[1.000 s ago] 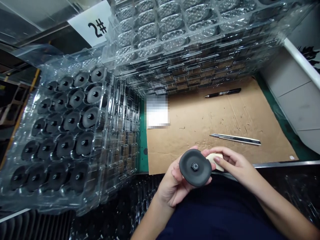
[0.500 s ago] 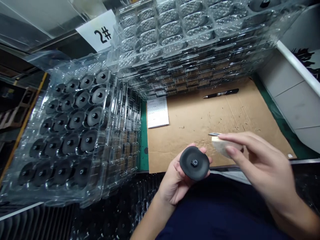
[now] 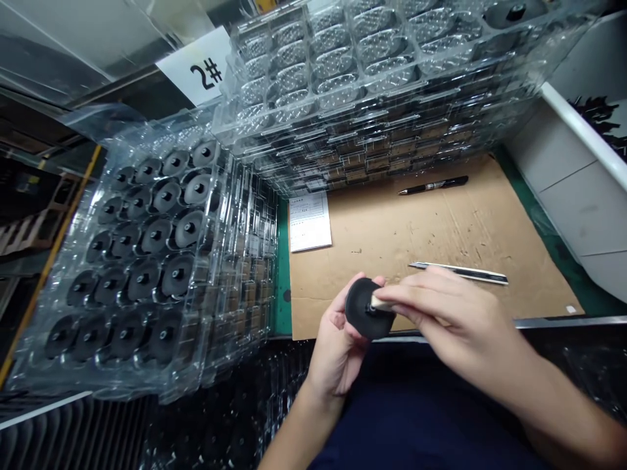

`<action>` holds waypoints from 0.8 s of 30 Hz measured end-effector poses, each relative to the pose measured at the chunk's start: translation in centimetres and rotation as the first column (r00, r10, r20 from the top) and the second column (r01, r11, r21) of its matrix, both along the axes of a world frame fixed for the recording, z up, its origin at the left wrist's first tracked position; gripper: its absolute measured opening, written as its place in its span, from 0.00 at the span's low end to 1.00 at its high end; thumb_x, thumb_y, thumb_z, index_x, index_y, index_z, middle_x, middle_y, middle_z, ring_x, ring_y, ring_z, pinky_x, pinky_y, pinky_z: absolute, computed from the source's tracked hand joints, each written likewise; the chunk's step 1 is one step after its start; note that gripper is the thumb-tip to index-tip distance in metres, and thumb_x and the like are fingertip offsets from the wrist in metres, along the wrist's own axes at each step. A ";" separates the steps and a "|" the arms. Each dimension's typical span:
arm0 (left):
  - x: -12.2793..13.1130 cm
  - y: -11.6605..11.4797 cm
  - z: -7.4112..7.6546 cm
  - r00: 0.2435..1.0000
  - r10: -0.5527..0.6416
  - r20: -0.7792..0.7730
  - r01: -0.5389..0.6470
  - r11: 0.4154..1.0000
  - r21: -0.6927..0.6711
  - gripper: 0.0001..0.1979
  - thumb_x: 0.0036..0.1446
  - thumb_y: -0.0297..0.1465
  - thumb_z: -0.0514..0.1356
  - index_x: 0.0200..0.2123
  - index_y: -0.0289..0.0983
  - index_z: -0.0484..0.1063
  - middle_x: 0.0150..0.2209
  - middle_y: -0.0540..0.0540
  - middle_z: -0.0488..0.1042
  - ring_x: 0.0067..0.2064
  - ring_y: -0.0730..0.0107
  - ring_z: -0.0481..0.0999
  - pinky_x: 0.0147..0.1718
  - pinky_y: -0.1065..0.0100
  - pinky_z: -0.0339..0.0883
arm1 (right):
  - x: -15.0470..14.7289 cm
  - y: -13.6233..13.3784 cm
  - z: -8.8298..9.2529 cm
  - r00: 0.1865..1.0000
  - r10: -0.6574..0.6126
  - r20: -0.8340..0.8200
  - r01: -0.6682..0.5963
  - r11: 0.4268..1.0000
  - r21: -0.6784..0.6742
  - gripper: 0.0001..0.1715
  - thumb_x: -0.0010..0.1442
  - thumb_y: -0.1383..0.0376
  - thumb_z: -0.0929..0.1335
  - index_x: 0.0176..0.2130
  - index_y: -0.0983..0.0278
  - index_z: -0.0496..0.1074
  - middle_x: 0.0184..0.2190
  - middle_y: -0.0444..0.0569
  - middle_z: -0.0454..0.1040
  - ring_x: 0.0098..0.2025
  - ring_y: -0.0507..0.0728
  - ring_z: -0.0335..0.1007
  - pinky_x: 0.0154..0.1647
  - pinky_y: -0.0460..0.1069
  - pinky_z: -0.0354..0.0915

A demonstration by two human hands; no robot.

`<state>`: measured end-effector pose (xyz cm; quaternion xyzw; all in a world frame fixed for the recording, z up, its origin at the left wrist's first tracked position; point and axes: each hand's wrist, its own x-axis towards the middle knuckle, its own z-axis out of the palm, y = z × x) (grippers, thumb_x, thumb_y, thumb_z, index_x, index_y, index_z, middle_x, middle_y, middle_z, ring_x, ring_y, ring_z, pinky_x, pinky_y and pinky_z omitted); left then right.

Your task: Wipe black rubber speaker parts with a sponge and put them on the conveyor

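Note:
My left hand (image 3: pixel 336 349) is closed around the edge of a round black rubber-like disc (image 3: pixel 359 312), which has a small stud at its centre. The disc is tilted, its hollow face turned up toward my right. In the fingers of my right hand (image 3: pixel 448 303) is a small pale beige pad (image 3: pixel 378 300), mostly hidden; its end touches the disc at the stud. Behind the right hand a slim craft knife (image 3: pixel 482 274) lies on the cardboard sheet (image 3: pixel 372 222), its blade pointing left.
Clear plastic trays (image 3: pixel 196 313) filled with similar black discs are stacked at left. Another tall stack of clear trays (image 3: pixel 353 117) spans the back. A black pen (image 3: pixel 434 185) and a printed paper slip (image 3: pixel 310 222) lie on the cardboard. A white bin wall (image 3: pixel 582 176) bounds the right.
My right hand has moved left with the pale pad, from in front of the knife onto the disc's centre. The left hand has tilted the disc and shifted it slightly left.

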<state>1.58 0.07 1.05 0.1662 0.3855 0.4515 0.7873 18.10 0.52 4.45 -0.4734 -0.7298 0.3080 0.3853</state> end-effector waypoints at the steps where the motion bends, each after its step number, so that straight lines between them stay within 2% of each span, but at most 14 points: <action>1: 0.0 0.0 0.0 1.000 0.011 -0.007 -0.010 1.000 0.005 0.29 0.43 0.37 0.69 0.51 0.41 0.69 0.51 0.44 0.73 0.51 0.65 0.72 0.49 0.70 0.66 | -0.1 0.1 0.1 1.000 -0.001 0.028 0.001 1.000 -0.020 0.21 0.57 0.77 0.64 0.48 0.61 0.71 0.40 0.45 0.76 0.37 0.52 0.67 0.39 0.49 0.63; 5: 0.1 0.4 -0.3 0.999 -0.023 0.031 0.022 0.999 0.038 0.28 0.44 0.36 0.68 0.51 0.43 0.69 0.52 0.44 0.72 0.52 0.65 0.72 0.49 0.72 0.65 | -0.4 0.4 0.1 0.993 -0.044 -0.109 0.054 0.995 0.083 0.20 0.57 0.77 0.64 0.47 0.62 0.72 0.41 0.46 0.75 0.39 0.52 0.67 0.41 0.49 0.63; 6: 0.1 0.5 -0.4 0.999 -0.032 0.044 0.030 0.999 0.046 0.28 0.45 0.35 0.68 0.51 0.43 0.69 0.53 0.44 0.72 0.52 0.65 0.71 0.50 0.72 0.65 | -0.2 0.5 -0.2 0.990 -0.028 -0.142 0.034 0.999 0.040 0.19 0.57 0.76 0.64 0.46 0.61 0.72 0.39 0.46 0.75 0.38 0.51 0.68 0.40 0.48 0.63; 8: 0.0 0.7 -0.5 0.998 -0.019 0.067 0.016 0.998 0.059 0.28 0.44 0.36 0.68 0.51 0.43 0.69 0.53 0.44 0.72 0.52 0.63 0.72 0.49 0.71 0.66 | 0.7 0.5 -1.0 0.984 0.003 -0.177 -0.034 0.984 -0.175 0.14 0.58 0.72 0.65 0.43 0.58 0.74 0.36 0.44 0.75 0.36 0.50 0.69 0.37 0.46 0.64; 10: -0.2 0.9 -0.5 0.995 0.000 0.095 -0.006 0.998 0.063 0.29 0.42 0.37 0.68 0.50 0.44 0.69 0.53 0.45 0.72 0.51 0.58 0.73 0.49 0.67 0.67 | 1.8 0.0 -2.3 0.974 -0.051 -0.220 -0.047 0.907 -0.418 0.10 0.59 0.65 0.66 0.41 0.55 0.75 0.37 0.42 0.76 0.37 0.51 0.71 0.36 0.44 0.65; 12: -0.4 1.0 -0.4 0.993 0.011 0.117 -0.017 0.998 0.057 0.29 0.41 0.37 0.69 0.50 0.45 0.70 0.53 0.45 0.71 0.52 0.55 0.72 0.49 0.63 0.68 | 2.7 -0.8 -3.9 0.947 -0.204 -0.247 0.023 0.812 -0.583 0.10 0.59 0.60 0.66 0.40 0.54 0.75 0.40 0.43 0.76 0.42 0.53 0.71 0.40 0.45 0.66; 14: -0.5 1.0 -0.4 0.992 0.005 0.129 -0.011 0.999 0.047 0.28 0.42 0.36 0.68 0.50 0.45 0.70 0.53 0.45 0.71 0.52 0.54 0.72 0.48 0.61 0.68 | 2.8 -1.8 -5.6 0.914 -0.324 -0.246 0.066 0.715 -0.696 0.13 0.58 0.57 0.67 0.41 0.56 0.75 0.42 0.45 0.76 0.44 0.55 0.71 0.43 0.46 0.67; 16: -0.5 1.1 -0.3 0.990 -0.001 0.138 -0.004 0.999 0.035 0.28 0.42 0.36 0.68 0.50 0.44 0.70 0.53 0.45 0.71 0.52 0.54 0.72 0.50 0.61 0.67 | 2.4 -2.8 -6.8 0.907 -0.344 -0.241 0.036 0.637 -0.770 0.16 0.57 0.54 0.67 0.42 0.59 0.75 0.41 0.48 0.77 0.43 0.57 0.72 0.43 0.49 0.68; 17: -0.4 1.1 -0.2 0.990 -0.002 0.143 -0.003 1.000 0.031 0.28 0.42 0.36 0.68 0.50 0.44 0.70 0.53 0.44 0.72 0.52 0.54 0.72 0.51 0.61 0.66 | 2.1 -3.1 -7.1 0.910 -0.336 -0.243 0.017 0.616 -0.788 0.17 0.56 0.54 0.67 0.42 0.60 0.75 0.41 0.49 0.77 0.42 0.58 0.72 0.44 0.50 0.68; 20: -0.3 1.2 -0.1 0.989 -0.002 0.146 0.001 1.000 0.007 0.25 0.46 0.36 0.67 0.49 0.44 0.70 0.53 0.44 0.71 0.52 0.54 0.72 0.53 0.58 0.64 | 1.4 -3.3 -7.2 0.915 -0.328 -0.235 0.021 0.620 -0.785 0.18 0.57 0.54 0.66 0.42 0.61 0.75 0.42 0.50 0.76 0.44 0.58 0.72 0.46 0.51 0.68; 22: -0.2 1.2 -0.1 0.992 -0.008 0.127 0.010 1.000 -0.018 0.24 0.47 0.35 0.66 0.49 0.43 0.69 0.53 0.44 0.71 0.52 0.54 0.72 0.55 0.57 0.62 | 1.4 -2.8 -6.4 0.902 -0.375 -0.213 0.106 0.673 -0.732 0.16 0.58 0.55 0.66 0.43 0.60 0.74 0.44 0.49 0.75 0.45 0.57 0.71 0.46 0.50 0.67; 24: -0.1 1.0 -0.1 0.994 -0.026 0.103 0.030 0.999 -0.036 0.26 0.46 0.36 0.67 0.50 0.42 0.69 0.53 0.43 0.70 0.52 0.53 0.72 0.55 0.57 0.61 | 1.3 -2.1 -4.9 0.883 -0.431 -0.184 0.241 0.755 -0.610 0.14 0.59 0.58 0.65 0.44 0.57 0.73 0.45 0.46 0.74 0.45 0.54 0.70 0.44 0.47 0.67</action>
